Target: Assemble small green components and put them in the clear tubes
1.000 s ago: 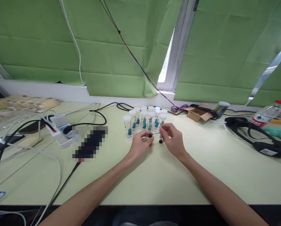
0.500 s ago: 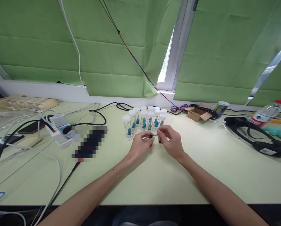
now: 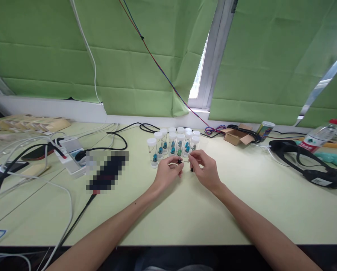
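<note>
My left hand is closed, thumb and fingertips pinching a small black piece; a thin upright stem seems to rise from it. Close by on the right, my right hand pinches a thin metal rod, which points left toward the black piece. A second small black part shows under the right fingertips; whether it joins the rod I cannot tell. Just beyond both hands stand several clear tubes with white caps, upright in a cluster, with small blue or green pieces inside.
A dark pixelated device and a white power strip lie left among tangled cables. Toward the back right are an open cardboard box, a can, a red-capped bottle and a black headset.
My left hand has shifted slightly left, and the small black piece in it has moved a little up and left. The right hand stays nearly still.
</note>
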Action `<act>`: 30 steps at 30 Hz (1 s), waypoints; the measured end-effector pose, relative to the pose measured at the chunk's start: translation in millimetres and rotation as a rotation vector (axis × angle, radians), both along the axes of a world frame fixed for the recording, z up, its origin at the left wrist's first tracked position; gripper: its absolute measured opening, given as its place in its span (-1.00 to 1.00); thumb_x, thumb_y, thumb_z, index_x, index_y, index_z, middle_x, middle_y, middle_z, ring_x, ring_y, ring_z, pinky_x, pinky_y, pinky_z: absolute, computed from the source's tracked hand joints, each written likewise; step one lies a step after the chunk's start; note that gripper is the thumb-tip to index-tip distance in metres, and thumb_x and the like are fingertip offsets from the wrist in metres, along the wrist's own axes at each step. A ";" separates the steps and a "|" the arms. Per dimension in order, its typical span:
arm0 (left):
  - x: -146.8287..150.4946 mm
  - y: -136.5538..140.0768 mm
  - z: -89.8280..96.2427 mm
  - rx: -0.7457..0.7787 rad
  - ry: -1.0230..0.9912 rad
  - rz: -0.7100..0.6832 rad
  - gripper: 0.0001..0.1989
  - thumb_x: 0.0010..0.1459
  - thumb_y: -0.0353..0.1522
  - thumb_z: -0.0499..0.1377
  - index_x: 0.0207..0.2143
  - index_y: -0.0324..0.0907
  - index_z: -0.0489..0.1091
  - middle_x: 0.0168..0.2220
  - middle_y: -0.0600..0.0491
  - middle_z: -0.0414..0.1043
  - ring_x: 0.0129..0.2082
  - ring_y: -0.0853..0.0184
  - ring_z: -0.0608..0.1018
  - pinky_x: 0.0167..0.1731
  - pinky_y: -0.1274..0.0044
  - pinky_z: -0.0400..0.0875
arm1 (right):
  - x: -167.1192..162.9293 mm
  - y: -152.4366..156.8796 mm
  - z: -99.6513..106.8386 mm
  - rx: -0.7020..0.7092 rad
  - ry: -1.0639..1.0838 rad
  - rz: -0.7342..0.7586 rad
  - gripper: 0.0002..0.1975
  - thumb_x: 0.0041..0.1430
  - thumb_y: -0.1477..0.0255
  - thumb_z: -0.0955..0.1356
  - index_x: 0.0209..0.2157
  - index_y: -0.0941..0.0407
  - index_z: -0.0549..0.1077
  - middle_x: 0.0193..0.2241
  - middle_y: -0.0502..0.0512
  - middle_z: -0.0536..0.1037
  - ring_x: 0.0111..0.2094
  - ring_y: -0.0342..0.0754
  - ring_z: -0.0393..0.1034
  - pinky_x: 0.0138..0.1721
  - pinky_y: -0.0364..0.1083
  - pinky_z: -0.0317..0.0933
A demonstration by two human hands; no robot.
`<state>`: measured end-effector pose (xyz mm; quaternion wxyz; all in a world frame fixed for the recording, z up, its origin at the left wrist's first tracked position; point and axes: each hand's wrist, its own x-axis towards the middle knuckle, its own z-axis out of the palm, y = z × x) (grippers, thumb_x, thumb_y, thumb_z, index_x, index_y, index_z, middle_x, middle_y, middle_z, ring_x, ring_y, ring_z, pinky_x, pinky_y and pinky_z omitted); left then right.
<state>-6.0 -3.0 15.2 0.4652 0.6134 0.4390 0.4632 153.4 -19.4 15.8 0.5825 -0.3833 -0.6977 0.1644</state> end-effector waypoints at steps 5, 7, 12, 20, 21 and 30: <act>-5.6 4.2 7.2 0.124 0.117 0.120 -0.78 0.04 -0.26 0.22 -0.28 -0.19 0.46 -0.43 0.05 0.49 -0.60 0.37 0.51 -0.49 0.49 0.41 | 4.7 8.6 -6.7 -0.078 -0.143 -0.015 -0.91 0.32 0.41 0.26 -0.28 0.09 0.37 -0.44 0.01 0.47 -0.53 -0.15 0.31 -0.45 -0.15 0.28; -6.9 5.4 7.7 0.150 0.151 0.155 -0.78 0.04 -0.27 0.21 -0.27 -0.18 0.46 -0.46 0.06 0.48 -0.61 0.36 0.50 -0.49 0.49 0.41 | 5.9 12.3 -11.6 -0.096 -0.239 0.018 -0.89 0.32 0.44 0.25 -0.30 0.09 0.38 -0.44 0.03 0.48 -0.51 -0.14 0.32 -0.44 -0.14 0.25; -8.6 8.7 2.5 0.186 0.204 0.177 -0.80 0.04 -0.27 0.18 -0.30 -0.18 0.46 -0.38 0.04 0.52 -0.60 0.36 0.51 -0.50 0.50 0.39 | 4.0 14.4 -19.4 -0.116 -0.421 0.082 -0.86 0.31 0.51 0.25 -0.32 0.10 0.41 -0.40 0.05 0.53 -0.40 -0.09 0.37 -0.34 -0.12 0.22; -11.9 13.6 -5.3 0.228 0.338 0.240 -0.84 0.01 -0.33 0.15 -0.34 -0.16 0.48 -0.39 0.03 0.54 -0.60 0.36 0.46 -0.43 0.48 0.37 | 1.4 9.7 -21.0 -0.221 -0.554 0.135 -0.88 0.30 0.51 0.28 -0.28 0.10 0.45 -0.36 0.06 0.56 -0.34 -0.06 0.40 -0.30 -0.09 0.19; -12.0 13.3 -5.3 0.235 0.352 0.245 -0.84 0.02 -0.33 0.14 -0.34 -0.16 0.48 -0.38 0.03 0.54 -0.60 0.36 0.46 -0.41 0.47 0.37 | 1.0 9.9 -21.4 -0.227 -0.564 0.137 -0.89 0.29 0.52 0.29 -0.28 0.11 0.45 -0.37 0.05 0.56 -0.35 -0.06 0.40 -0.31 -0.10 0.18; -11.6 12.9 -4.3 0.249 0.405 0.262 -0.83 0.05 -0.33 0.13 -0.32 -0.16 0.47 -0.35 0.04 0.55 -0.58 0.37 0.45 -0.37 0.46 0.36 | -3.8 14.7 -27.4 -0.223 -0.572 0.145 -0.96 0.22 0.54 0.34 -0.30 0.14 0.44 -0.40 0.04 0.49 -0.36 -0.08 0.34 -0.33 -0.12 0.16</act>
